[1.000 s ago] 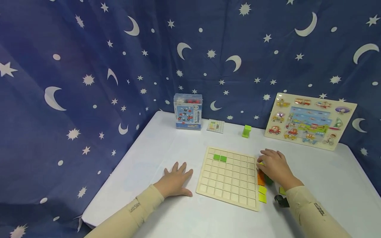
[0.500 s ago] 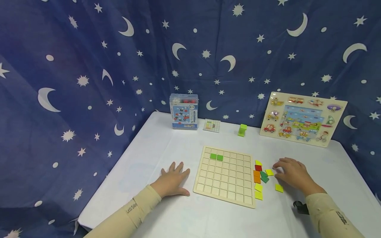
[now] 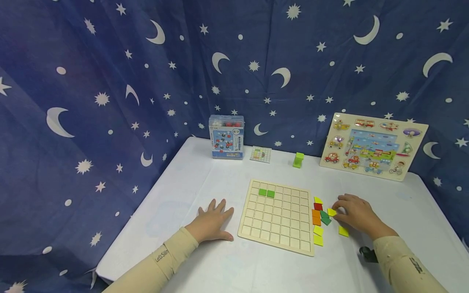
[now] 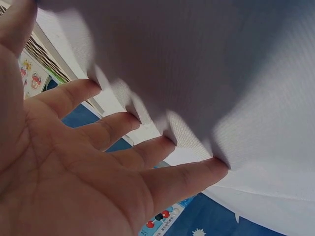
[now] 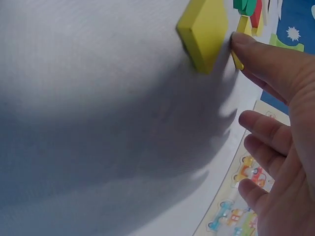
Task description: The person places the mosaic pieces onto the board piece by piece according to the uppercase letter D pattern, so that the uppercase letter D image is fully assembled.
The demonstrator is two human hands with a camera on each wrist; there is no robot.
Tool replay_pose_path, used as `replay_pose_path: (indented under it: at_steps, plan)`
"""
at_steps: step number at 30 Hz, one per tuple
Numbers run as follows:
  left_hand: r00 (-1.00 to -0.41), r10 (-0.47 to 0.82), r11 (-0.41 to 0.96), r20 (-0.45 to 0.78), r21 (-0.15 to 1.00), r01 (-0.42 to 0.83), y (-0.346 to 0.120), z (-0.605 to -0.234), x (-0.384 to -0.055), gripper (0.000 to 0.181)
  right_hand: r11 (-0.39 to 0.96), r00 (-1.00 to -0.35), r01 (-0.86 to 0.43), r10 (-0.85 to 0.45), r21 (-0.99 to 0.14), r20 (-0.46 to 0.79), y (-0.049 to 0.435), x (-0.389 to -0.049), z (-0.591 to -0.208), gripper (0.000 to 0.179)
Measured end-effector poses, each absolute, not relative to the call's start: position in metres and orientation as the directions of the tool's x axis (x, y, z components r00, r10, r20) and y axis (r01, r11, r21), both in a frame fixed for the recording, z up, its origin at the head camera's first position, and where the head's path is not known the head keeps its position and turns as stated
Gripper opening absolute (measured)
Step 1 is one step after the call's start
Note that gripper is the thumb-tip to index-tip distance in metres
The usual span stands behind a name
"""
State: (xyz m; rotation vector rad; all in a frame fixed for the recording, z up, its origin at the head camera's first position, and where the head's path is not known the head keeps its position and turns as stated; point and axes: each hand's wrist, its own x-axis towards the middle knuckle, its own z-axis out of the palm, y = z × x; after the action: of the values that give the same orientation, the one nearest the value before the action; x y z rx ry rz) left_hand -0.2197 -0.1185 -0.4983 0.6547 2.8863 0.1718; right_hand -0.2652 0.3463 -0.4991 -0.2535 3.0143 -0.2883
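Note:
My left hand rests on the white tablecloth with its fingers spread, left of the wooden grid board. In the left wrist view its fingertips press on the cloth. Two green square tiles sit side by side near the board's upper left. Right of the board, my right hand has thumb and forefinger at the edges of a yellow tile, pinching it; the other fingers are loosely bent. Another yellow tile lies nearer me. Green pieces lie just left of the pinched tile.
Along the board's right edge lie a red tile, orange tiles and more yellow tiles. At the back stand a boxed molecule set, a small pattern card, a bright green block and a picture puzzle board.
My right hand has drawn back from the pieces beside the board, then moved slightly left onto the yellow tile. The head view has shifted a little. The left hand stays in place.

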Motion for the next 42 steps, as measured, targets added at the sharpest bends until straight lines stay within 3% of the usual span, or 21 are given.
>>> replay_pose_path:
  at_steps: [30, 42]
  plan:
    - [-0.882, 0.449, 0.891, -0.144, 0.143, 0.431, -0.119, -0.495, -0.218, 0.094, 0.962, -0.976, -0.207, -0.217, -0.176, -0.036, 0.340, -0.267, -0.503, 0.024]
    - [-0.879, 0.449, 0.892, -0.163, 0.130, 0.432, -0.120, -0.495, -0.218, 0.094, 0.916, -0.940, -0.327, -0.340, -0.233, -0.014, 0.276, -0.292, -0.485, 0.021]
